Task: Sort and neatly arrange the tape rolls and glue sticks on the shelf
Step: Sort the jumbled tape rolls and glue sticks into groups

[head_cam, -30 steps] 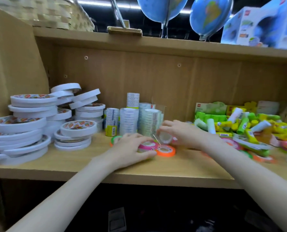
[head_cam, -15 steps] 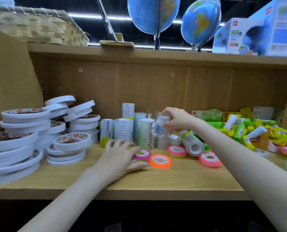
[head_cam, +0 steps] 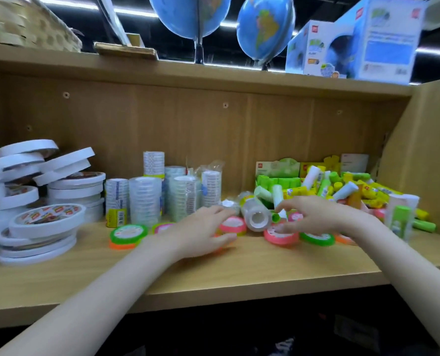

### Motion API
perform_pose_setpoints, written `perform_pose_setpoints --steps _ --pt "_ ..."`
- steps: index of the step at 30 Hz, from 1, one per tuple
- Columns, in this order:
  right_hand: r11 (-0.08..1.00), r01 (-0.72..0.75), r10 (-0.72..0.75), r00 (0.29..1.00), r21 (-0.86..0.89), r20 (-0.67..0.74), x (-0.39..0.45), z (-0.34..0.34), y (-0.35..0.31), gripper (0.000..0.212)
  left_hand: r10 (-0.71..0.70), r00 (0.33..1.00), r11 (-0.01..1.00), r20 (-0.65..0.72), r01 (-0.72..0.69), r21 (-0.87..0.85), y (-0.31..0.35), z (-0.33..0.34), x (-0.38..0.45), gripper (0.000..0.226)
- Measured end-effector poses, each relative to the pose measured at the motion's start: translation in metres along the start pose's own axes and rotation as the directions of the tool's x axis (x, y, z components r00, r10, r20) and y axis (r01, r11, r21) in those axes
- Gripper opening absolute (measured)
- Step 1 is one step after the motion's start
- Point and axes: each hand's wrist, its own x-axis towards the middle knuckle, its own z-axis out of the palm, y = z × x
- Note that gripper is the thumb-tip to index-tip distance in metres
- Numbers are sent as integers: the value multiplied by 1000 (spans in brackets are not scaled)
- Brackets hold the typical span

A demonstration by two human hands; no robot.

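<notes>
Fingers [head_cam: 220, 211] of left hand [head_cam: 198, 233] are bent and spread over a pink tape roll [head_cam: 233, 224], thumb at its front edge; if they really grip it I cannot tell, pic is blurred there. Right hand [head_cam: 316, 215] is just right of it, fingers curled loosely and apart, hovering above another pink tape roll [head_cam: 280, 236] w/o clear contact. Between both hands a clear tape pack [head_cam: 255, 217] lies on its side. A green tape roll [head_cam: 316, 238] lies just right of the second pink one. Left of left hand a green roll on an orange one [head_cam: 127, 235] makes a small stack. Behind stand upright columns of clear tape [head_cam: 144, 199] in a row. Far left are piles of white tape rolls [head_cam: 47, 222], some tilted. On the right side glue sticks [head_cam: 342, 188] lie in a mixed heap, green and yellow, near a green box [head_cam: 276, 168]. All this is on the wooden shelf [head_cam: 239, 278]. On the board above: two globes [head_cam: 265, 27], a basket [head_cam: 21, 24], a blue box [head_cam: 388, 39]
</notes>
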Motion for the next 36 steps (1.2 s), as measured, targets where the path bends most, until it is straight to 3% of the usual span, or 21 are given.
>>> perform_pose_setpoints --steps 2,5,7,12,15,17,21,23,25,27,33,36 --pt "1000 20 -20 1000 18 -3 -10 18 9 68 -16 996 1000 91 14 20 3 7 15 58" --pt "996 76 -66 980 45 -189 -20 46 14 63 -63 987 987 150 39 153 8 9 19 56" --pt "996 75 -60 959 44 -276 -24 60 11 55 -55 994 973 90 33 228 8 6 12 49" --pt "991 129 -110 944 41 -311 -23 66 -3 51 -91 994 887 -66 111 448 -3 0 -2 44" --pt "968 225 -185 941 114 -284 -23 62 -10 49 -109 991 927 -81 130 351 -4 4 0 64" --pt "947 239 -174 944 216 -282 -25 57 -7 58 -33 987 973 -154 67 222 -2 7 1 84" --pt "904 165 -20 938 394 -347 -22 39 22 44 145 904 989 -401 -119 89 8 11 6 64" --pt "966 90 -30 970 242 -241 -16 39 32 44 207 919 977 -335 -210 26 25 14 9 60" --pt "994 53 -39 989 97 -141 -11 44 34 46 252 951 968 -177 -251 27 39 22 12 63" --pt "996 59 -48 988 70 -145 -14 47 35 50 246 966 968 -78 -239 81 43 27 12 66" --pt "973 191 -151 951 129 -272 -42 54 37 80 258 952 965 -166 -262 -2 25 24 -13 61" --pt "952 210 -159 961 224 -224 -47 52 27 52 205 966 976 -158 -214 -37 20 20 -25 51"
